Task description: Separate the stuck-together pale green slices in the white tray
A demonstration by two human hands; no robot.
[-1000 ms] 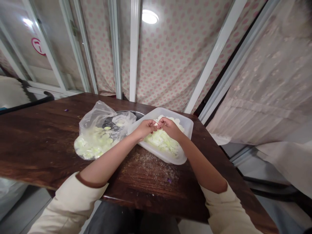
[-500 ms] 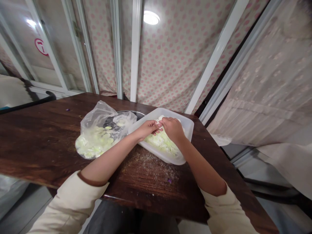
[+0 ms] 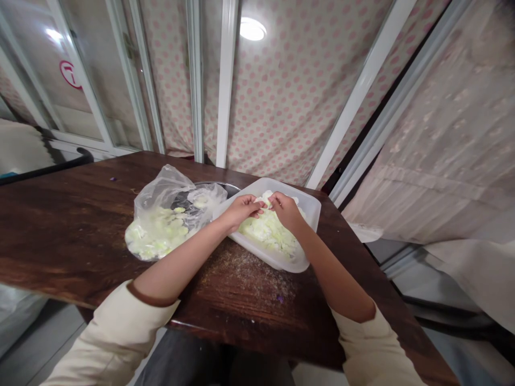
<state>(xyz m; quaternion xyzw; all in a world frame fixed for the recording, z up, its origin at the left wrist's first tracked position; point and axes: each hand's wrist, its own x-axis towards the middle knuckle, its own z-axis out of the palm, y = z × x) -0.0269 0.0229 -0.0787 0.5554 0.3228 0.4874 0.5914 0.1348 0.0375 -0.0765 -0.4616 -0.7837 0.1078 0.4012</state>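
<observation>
Pale green and white petal-like pieces (image 3: 269,233) fill part of a translucent white plastic tub (image 3: 316,212) on the table. I cannot tell whether they are fabric petals or leaves. Above the tub, my left hand (image 3: 242,210) is closed in a pinch on a small pale petal-like piece (image 3: 265,199). My right hand (image 3: 286,210) pinches at the same piece from the other side, fingertips a little apart from the left ones. Left of the tub lies a clear plastic bag (image 3: 161,187), holding more pale green pieces (image 3: 156,233).
Behind the bag, a round metal tray (image 3: 231,188) shows its rim. Fine pale crumbs and a purple scrap (image 3: 280,298) lie on the dark wooden table (image 3: 72,225). White-framed panels with a dotted curtain (image 3: 277,107) stand along the far edge.
My fingertips have moved slightly apart, with the right hand shifted a bit to the right. More of the pale piece shows between them. Tub and bag stay in place.
</observation>
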